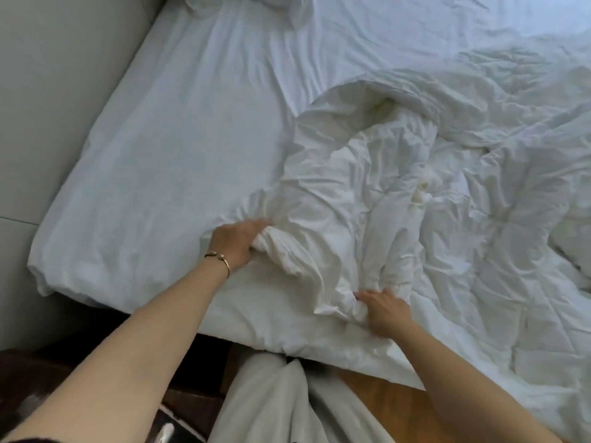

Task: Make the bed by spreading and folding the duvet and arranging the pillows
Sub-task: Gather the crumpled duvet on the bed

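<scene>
A white duvet (pixel 431 193) lies crumpled in a heap over the right half of the bed, its near edge hanging over the mattress side. My left hand (pixel 235 243), with a thin bracelet on the wrist, grips a bunched fold of the duvet near the bed's near edge. My right hand (pixel 383 310) clutches another gathered fold of the duvet lower and to the right. A white pillow (pixel 246 3) shows only in part at the top edge of the view. The bare fitted sheet (pixel 179 148) covers the left half of the mattress.
A pale grey upholstered bed frame or wall panel (pixel 54 91) runs along the left side. Wooden floor (pixel 377 398) and a dark rug (pixel 28 372) lie below the bed's near edge. My light trousers (pixel 271 407) stand against the mattress.
</scene>
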A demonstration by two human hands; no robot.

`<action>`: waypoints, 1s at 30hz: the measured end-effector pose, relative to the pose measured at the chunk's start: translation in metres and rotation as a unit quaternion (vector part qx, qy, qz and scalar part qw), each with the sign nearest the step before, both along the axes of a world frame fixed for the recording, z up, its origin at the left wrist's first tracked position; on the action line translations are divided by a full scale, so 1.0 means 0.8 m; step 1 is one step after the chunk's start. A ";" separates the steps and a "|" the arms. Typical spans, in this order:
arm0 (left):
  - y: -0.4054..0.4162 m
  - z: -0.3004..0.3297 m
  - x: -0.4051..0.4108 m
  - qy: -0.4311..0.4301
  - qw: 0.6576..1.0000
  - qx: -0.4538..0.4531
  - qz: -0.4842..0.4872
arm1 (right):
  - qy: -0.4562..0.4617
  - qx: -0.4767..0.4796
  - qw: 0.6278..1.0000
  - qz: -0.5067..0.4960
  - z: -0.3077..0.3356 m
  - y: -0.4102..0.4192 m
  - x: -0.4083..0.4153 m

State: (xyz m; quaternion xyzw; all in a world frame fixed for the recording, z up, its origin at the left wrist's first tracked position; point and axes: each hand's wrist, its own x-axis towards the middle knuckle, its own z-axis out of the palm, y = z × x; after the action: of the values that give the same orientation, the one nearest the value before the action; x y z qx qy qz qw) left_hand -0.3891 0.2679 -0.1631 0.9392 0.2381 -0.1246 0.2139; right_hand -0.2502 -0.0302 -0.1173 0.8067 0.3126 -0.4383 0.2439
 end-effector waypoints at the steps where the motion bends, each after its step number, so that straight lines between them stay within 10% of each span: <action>1: -0.014 0.005 -0.010 -0.007 0.999 -0.022 -0.028 | 0.039 -0.015 0.999 -0.019 0.005 0.011 0.011; 8: -0.081 0.057 -0.033 0.081 0.953 -0.273 -0.100 | 0.108 0.275 0.936 -0.193 0.060 0.143 0.096; 10: -0.072 0.064 -0.027 -0.008 0.913 -0.400 0.074 | 0.077 0.389 0.903 -0.169 0.069 0.188 0.097; 12: -0.053 0.053 -0.017 -0.198 0.859 -0.325 0.342 | -0.007 0.451 0.890 -0.059 0.065 0.236 0.096; 15: -0.024 0.030 -0.004 -0.171 0.831 -0.103 0.519 | -0.038 0.349 0.927 0.132 0.042 0.291 0.097; 19: -0.050 0.003 -0.010 0.140 0.867 -0.259 0.402 | 0.007 0.099 0.968 0.231 -0.004 0.253 0.091; 23: -0.130 0.003 -0.015 0.207 0.882 -0.380 0.186 | 0.043 -0.018 0.942 0.333 -0.022 0.187 0.085; 27: -0.128 -0.005 -0.028 0.079 0.769 -0.471 0.425 | 0.102 0.112 0.948 0.281 0.000 0.240 0.124; 30: -0.129 -0.020 -0.031 0.000 0.739 -0.434 0.516 | -0.016 0.249 0.872 0.422 0.001 0.295 0.142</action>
State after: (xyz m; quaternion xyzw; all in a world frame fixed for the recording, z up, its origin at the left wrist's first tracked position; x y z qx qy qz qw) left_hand -0.4141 0.1646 -0.1794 0.4784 0.6062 -0.0854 0.6295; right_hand -0.1367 0.2062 -0.1166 0.6388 0.7182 -0.1884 0.2014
